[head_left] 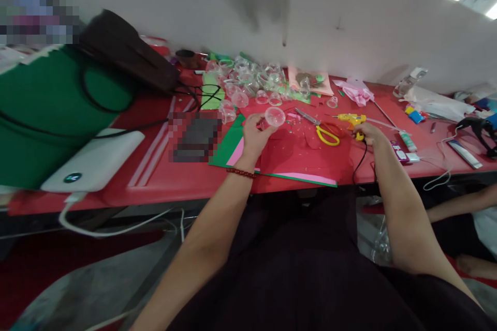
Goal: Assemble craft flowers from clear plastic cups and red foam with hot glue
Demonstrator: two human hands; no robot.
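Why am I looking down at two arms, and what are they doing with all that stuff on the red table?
There's no robot here, just a person using two bare hands. The one picture comes from a camera worn on the person's head, looking forward and down, so you see almost what they see. It's squeezed a bit flat.

The left hand holds a clear plastic cup. The right hand holds a yellow glue gun.

On the red table between the hands lie scissors with a yellow handle loop. Behind them is a jumble of clear cups. Far to the left sits a white box with a cable plugged in.
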